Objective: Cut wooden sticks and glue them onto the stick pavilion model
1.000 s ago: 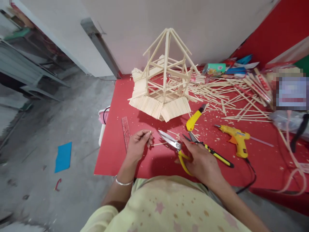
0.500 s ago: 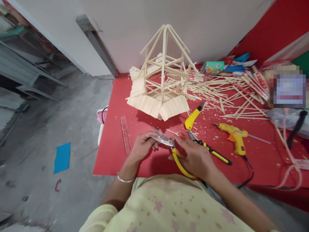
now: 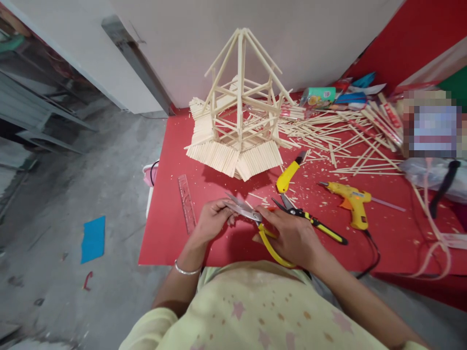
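Note:
My right hand (image 3: 294, 236) grips yellow-handled scissors (image 3: 255, 218), whose steel blades point left toward my left hand. My left hand (image 3: 210, 221) is closed in a pinch at the blade tips, holding a thin wooden stick that is mostly hidden by fingers and blades. Both hands hover just above the near edge of the red table (image 3: 171, 233). A house frame built of wooden sticks (image 3: 237, 121) stands behind them near the wall.
A clear ruler (image 3: 187, 203) lies left of my left hand. A yellow utility knife (image 3: 288, 175), black-and-yellow cutters (image 3: 314, 223) and a yellow glue gun (image 3: 352, 201) lie to the right. Loose sticks (image 3: 339, 141) and packets cover the back right. The floor drops off at left.
My right hand swung the scissors leftward until the blades met the stick in my left hand's pinch. The view shifted slightly down.

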Demonstrator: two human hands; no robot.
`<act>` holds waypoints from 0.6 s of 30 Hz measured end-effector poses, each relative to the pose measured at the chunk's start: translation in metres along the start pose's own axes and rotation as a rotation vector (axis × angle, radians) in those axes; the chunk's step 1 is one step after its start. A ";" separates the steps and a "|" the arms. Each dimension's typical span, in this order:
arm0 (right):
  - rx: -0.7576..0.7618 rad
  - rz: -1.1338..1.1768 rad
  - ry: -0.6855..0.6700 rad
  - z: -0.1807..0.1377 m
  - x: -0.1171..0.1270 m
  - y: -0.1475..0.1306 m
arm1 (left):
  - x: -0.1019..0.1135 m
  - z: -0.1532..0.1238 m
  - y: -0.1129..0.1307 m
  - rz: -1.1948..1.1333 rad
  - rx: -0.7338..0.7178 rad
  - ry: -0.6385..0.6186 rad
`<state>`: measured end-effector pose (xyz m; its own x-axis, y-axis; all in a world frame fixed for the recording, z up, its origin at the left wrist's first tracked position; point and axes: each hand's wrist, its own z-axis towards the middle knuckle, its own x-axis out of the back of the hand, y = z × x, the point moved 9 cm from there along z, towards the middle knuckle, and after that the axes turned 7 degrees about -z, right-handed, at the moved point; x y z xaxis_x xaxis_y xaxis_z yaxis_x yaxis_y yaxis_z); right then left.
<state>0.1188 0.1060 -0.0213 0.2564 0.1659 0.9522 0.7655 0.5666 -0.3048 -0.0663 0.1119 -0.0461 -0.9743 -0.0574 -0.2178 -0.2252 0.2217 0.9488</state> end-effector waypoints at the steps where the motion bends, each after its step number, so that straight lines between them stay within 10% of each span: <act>1: 0.002 0.002 0.002 0.000 0.000 0.000 | 0.001 -0.001 -0.002 0.002 0.005 0.005; 18: -0.117 -0.033 0.067 -0.012 -0.003 0.019 | 0.011 0.003 -0.023 -0.262 0.004 0.109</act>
<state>0.1396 0.1069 -0.0299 0.2658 0.0923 0.9596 0.8365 0.4726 -0.2772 -0.0717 0.1088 -0.0710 -0.8765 -0.2174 -0.4296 -0.4696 0.1891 0.8624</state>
